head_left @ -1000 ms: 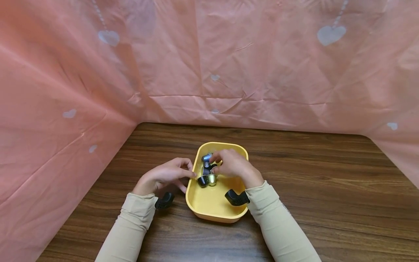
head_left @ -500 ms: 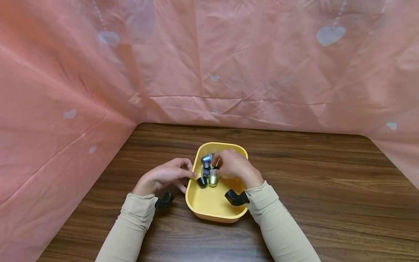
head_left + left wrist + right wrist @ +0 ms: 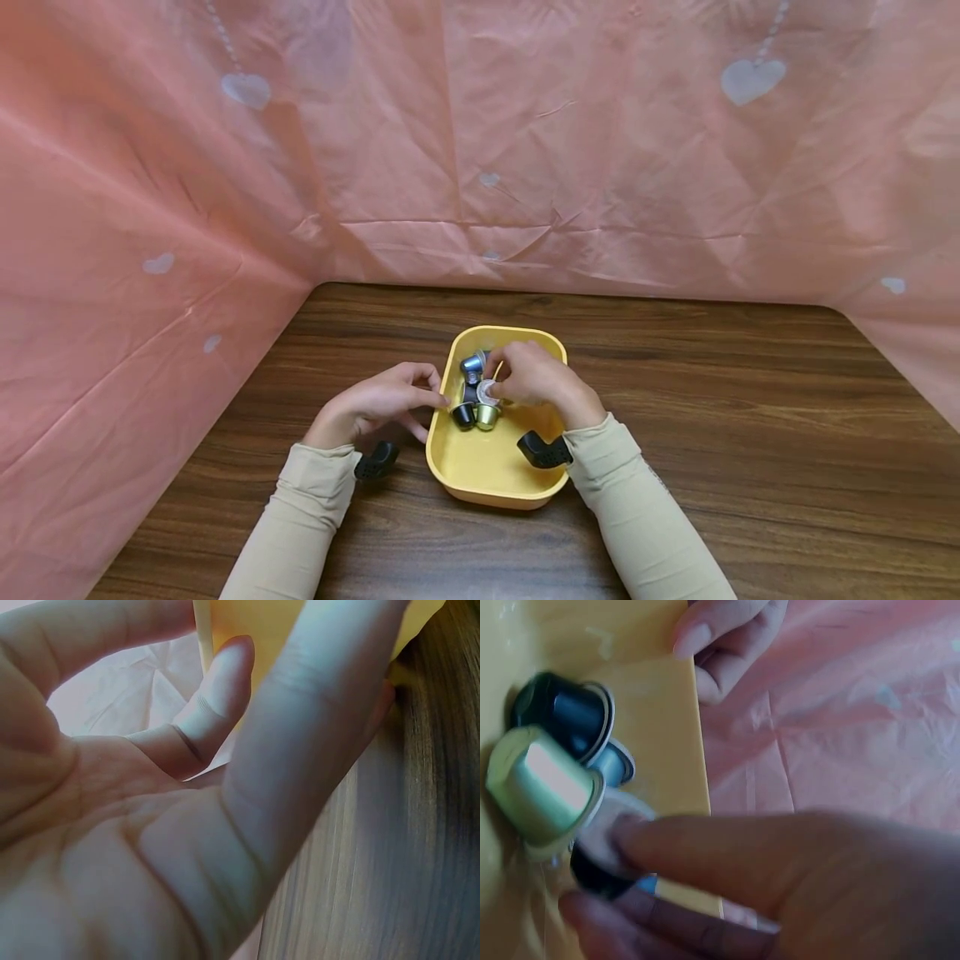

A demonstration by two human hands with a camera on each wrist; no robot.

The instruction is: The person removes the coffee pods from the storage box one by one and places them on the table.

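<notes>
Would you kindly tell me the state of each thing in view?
Yellow bin: upright, uncovered
Black capsule: on its side
Green-gold capsule: on its side
Blue capsule: on its side
Pale-lidded dark capsule: pinched in right hand
Left hand: gripping bin's rim
Remaining capsules: too hidden to tell

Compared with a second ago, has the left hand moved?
No. Judged against the yellow tray, the left hand shows no visible shift; it stays at the tray's left side.

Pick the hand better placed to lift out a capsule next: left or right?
Right, likely: the right hand is inside the yellow tray, thumb on a dark coffee capsule. The left hand is occupied holding the tray's left rim.
</notes>
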